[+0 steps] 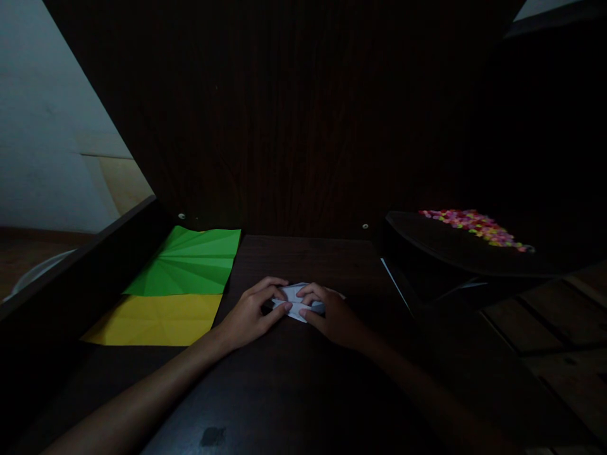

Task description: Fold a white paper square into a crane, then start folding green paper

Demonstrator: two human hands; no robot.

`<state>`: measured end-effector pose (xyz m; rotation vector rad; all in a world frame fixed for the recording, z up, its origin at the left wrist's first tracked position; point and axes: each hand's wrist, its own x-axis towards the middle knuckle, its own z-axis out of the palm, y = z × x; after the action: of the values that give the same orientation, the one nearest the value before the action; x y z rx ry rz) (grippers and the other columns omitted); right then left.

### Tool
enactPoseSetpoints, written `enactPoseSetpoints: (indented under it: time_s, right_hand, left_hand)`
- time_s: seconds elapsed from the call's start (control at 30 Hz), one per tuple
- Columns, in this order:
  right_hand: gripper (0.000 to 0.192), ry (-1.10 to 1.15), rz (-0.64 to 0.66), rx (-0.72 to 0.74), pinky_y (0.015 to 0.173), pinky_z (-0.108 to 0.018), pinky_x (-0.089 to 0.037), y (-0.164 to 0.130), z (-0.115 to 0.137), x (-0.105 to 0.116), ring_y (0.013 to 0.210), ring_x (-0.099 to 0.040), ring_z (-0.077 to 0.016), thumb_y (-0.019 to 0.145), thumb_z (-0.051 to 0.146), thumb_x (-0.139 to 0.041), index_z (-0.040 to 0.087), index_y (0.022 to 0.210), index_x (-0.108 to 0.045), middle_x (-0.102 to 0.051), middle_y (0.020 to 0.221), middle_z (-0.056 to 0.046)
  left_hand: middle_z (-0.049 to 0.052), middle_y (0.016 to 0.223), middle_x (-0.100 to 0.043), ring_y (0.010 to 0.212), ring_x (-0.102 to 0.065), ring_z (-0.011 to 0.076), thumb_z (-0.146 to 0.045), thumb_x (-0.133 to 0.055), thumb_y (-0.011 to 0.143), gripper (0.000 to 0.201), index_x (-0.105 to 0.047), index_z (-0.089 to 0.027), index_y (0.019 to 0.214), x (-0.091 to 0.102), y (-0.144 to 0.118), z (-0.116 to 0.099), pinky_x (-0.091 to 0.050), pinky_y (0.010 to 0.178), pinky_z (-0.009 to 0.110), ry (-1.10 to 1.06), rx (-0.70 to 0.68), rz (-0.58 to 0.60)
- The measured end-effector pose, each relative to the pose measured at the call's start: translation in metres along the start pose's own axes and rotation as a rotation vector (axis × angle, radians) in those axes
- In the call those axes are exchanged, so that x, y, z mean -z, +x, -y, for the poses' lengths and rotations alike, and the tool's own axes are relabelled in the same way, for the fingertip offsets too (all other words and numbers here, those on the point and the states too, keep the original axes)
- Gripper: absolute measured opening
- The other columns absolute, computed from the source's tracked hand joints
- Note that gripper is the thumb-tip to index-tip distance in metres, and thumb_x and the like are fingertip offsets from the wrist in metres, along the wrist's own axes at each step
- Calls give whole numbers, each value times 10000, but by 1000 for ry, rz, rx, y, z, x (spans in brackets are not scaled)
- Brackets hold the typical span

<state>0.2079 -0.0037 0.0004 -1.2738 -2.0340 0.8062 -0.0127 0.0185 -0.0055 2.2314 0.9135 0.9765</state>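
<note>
A small folded white paper (294,311) lies on the dark wooden table in front of me, with creases and a seam across its middle. My left hand (258,309) grips its left side, thumb on top near the centre and fingers curled at the far edge. From the other side, my right hand (329,313) holds the paper with thumb and bent fingers pressed on it. Parts of the paper are hidden beneath the fingers.
A creased green sheet (190,262) overlaps a yellow sheet (156,321) on the left of the table (265,392). A low dark side board (85,259) borders the left. On the right, a dark curved surface (441,243) bears a pile of small colourful pieces (474,226). A tall dark panel (303,126) stands behind.
</note>
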Motion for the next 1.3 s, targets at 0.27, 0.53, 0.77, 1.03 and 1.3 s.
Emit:
enactPoseSetpoints:
  time_s: [0.27, 0.53, 0.77, 1.03, 1.3]
  right_hand:
    - [255, -240, -90, 243, 961, -459, -475, -5, -13, -8, 1086, -602, -254, 858, 157, -611, 229, 1101, -581, -670, 1097, -77]
    - [194, -393, -210, 355, 862, -479, -476, -3, -15, 5, 990, -560, -276, 858, 210, -665, 225, 1045, -615, -668, 1071, -82]
    - [418, -462, -315, 212, 938, -535, -443, -1, -18, 6, 1148, -476, -332, 785, 298, -733, 196, 1166, -592, -540, 1256, -147]
    - [422, -411, -231, 159, 995, -564, -422, 0, -27, 1, 1214, -471, -331, 792, 305, -717, 225, 1188, -595, -540, 1299, -129]
    - [435, -407, -155, 151, 1094, -537, -378, -1, -33, -1, 1319, -447, -297, 842, 305, -677, 204, 1254, -581, -542, 1379, -120]
  left_hand:
    - [92, 1172, -622, 1056, -622, 208, -257, -613, 898, 103, -624, -176, 835, 1, 0, 0, -514, 904, 355, 11, 9, 0]
    - [81, 1157, -618, 1040, -621, 198, -229, -618, 882, 84, -609, -179, 816, 1, 0, 0, -504, 900, 339, 16, 27, 4]
    - [78, 1137, -626, 1031, -621, 202, -260, -597, 900, 142, -606, -181, 782, -1, -1, 1, -510, 884, 332, 23, 49, -2]
    - [65, 1043, -650, 980, -627, 204, -253, -565, 908, 64, -540, -199, 933, -1, -3, 1, -515, 853, 345, 75, 56, 18]
    - [85, 1184, -647, 1101, -595, 219, -180, -519, 916, 296, -563, -190, 1208, 0, -3, 2, -489, 978, 383, 180, -39, 108]
